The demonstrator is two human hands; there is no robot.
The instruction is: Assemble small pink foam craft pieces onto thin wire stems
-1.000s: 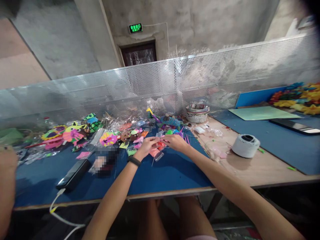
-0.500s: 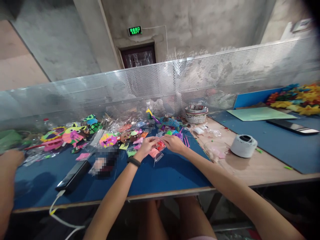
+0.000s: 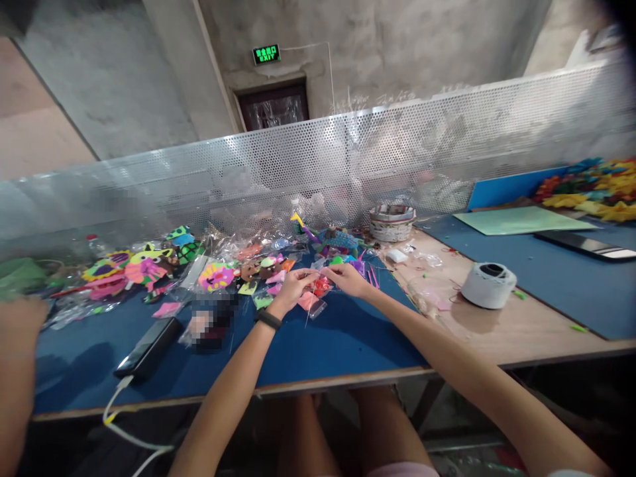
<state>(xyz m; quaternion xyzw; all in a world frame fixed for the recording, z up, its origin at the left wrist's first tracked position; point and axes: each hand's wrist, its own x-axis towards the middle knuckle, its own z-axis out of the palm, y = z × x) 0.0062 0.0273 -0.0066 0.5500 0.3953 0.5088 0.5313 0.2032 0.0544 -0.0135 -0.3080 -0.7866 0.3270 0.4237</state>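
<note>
My left hand, with a dark band on its wrist, is closed in a pinch over the middle of the blue table mat. Close beside it on the right, my right hand is pinched as well. Their fingertips nearly meet, and whatever they hold is too small to make out. Just below the fingertips lie a red piece and a clear bag with salmon-pink material. A blue spotted turtle-like figure sits behind my right hand.
Colourful craft figures and plastic bags lie left, near a power bank with a white cable. Another person's arm is far left. Rightward are a basket, a white roll and a phone.
The view has shifted slightly. My two hands stay close together in nearly the same place, with small finger movements. The other person's hand at the left has shifted a little.
</note>
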